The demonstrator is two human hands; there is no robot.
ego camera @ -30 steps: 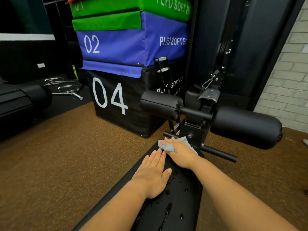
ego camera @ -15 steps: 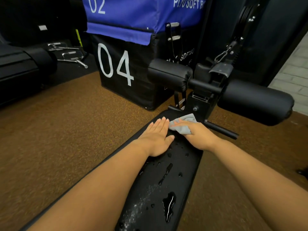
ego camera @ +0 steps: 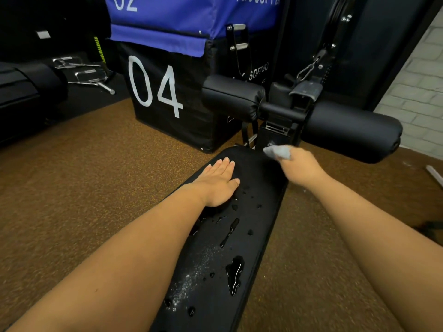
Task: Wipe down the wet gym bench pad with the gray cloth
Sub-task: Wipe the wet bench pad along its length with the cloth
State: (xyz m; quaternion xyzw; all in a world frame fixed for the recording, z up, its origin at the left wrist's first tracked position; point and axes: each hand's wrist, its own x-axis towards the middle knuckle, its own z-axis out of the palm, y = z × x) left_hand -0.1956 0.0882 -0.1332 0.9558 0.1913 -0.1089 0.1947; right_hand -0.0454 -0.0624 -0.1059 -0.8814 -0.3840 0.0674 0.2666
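The black bench pad [ego camera: 254, 188] runs from the bottom centre up to the roller frame. Water drops and a puddle [ego camera: 235, 274] lie on its near half. My left hand [ego camera: 215, 182] rests flat on the pad's left side, fingers together. My right hand [ego camera: 300, 167] is at the pad's far right corner, blurred, and closed on the bunched gray cloth [ego camera: 279, 151], which sticks out past the fingers toward the frame.
Two black foam rollers [ego camera: 233, 97] [ego camera: 350, 130] stand on a metal post just beyond the pad. Stacked plyo boxes marked 04 [ego camera: 165, 99] stand behind on the left. Brown rubber flooring [ego camera: 84, 176] lies on both sides. A brick wall [ego camera: 417, 92] is at right.
My right hand has swept the cloth from beside my left hand out to the pad's far right corner. The view has tilted down, showing more of the wet pad. My left hand stays flat.
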